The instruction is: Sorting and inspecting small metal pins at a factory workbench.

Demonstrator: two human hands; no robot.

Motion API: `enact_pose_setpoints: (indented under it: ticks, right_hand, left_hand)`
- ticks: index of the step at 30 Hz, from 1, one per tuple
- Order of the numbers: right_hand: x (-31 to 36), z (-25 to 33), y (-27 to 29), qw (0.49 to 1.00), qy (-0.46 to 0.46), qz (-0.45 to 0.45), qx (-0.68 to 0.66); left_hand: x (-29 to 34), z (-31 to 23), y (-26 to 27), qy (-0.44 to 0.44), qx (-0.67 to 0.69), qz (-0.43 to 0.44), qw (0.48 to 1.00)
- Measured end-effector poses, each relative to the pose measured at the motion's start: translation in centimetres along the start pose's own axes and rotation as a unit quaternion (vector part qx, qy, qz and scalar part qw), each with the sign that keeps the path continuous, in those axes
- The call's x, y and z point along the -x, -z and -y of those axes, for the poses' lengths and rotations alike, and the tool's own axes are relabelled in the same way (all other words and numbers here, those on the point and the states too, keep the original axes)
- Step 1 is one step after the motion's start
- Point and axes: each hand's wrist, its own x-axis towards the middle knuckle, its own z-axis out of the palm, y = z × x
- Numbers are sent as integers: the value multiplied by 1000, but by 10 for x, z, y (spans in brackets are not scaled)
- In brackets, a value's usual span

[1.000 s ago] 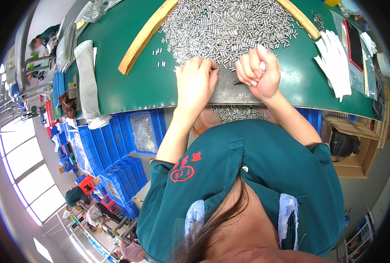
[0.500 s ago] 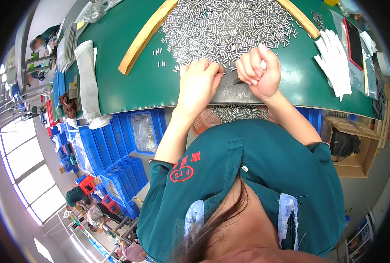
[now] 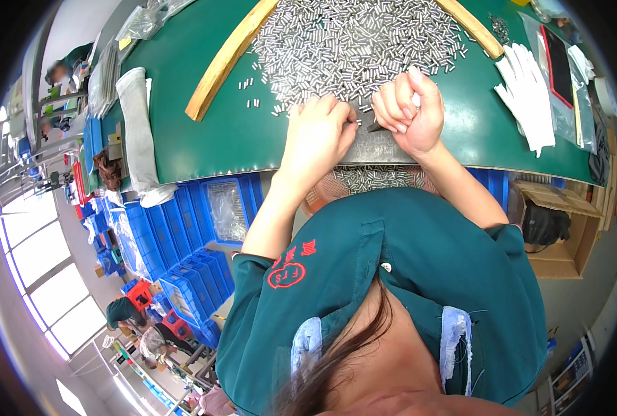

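A heap of small shiny metal pins [image 3: 350, 41] spreads over the green table [image 3: 190, 142]. At its near edge is my left hand [image 3: 320, 133], fingers curled and thumb pressed in. A small metal pin [image 3: 359, 123] shows at its fingertips. My right hand [image 3: 417, 114] is closed in a fist around a slim tool; the dark pointed tip [image 3: 375, 127] sticks out toward my left hand. A small white piece [image 3: 416, 100] shows between thumb and fingers. Most of the tool is hidden in the palm. Under both hands lies a grey metal plate [image 3: 364, 149].
Wooden strips [image 3: 228, 59] flank the heap. On the right lie white gloves [image 3: 527, 100] and a red-edged phone [image 3: 558, 66]; on the left, a grey sleeve [image 3: 136, 132]. Below the table edge, a basket of pins [image 3: 371, 179] sits at my body, with blue crates [image 3: 194, 284] to the left.
My left hand has shifted slightly right and toward me, and a pin now shows past its fingertips over the plate. The right hand stays nearly still.
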Motion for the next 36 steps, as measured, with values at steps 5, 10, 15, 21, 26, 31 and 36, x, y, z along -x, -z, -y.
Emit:
enact_pose_setpoints:
  ticks: [5, 10, 15, 21, 26, 31, 36]
  right_hand:
    - [0, -1, -2, 1000, -5, 0, 5]
    - [0, -1, -1, 1000, 6, 9, 0]
    - [0, -2, 0, 1000, 13, 13, -3]
    - [3, -7, -9, 996, 32, 40, 71]
    - [3, -10, -8, 990, 43, 57, 125]
    - [-3, 3, 0, 999, -2, -46, -7]
    - [-4, 2, -1, 999, -7, -37, -7]
  left_hand:
    - [10, -5, -9, 26, 66, -28, 997]
    - [11, -4, -10, 33, 77, -24, 996]
    - [11, -4, -12, 28, 81, -42, 995]
    - [14, -2, -17, 29, 84, -55, 995]
    - [12, -5, -11, 23, 47, -39, 998]
    - [11, -6, -7, 30, 62, -31, 997]
    - [9, -6, -5, 8, 39, -14, 999]
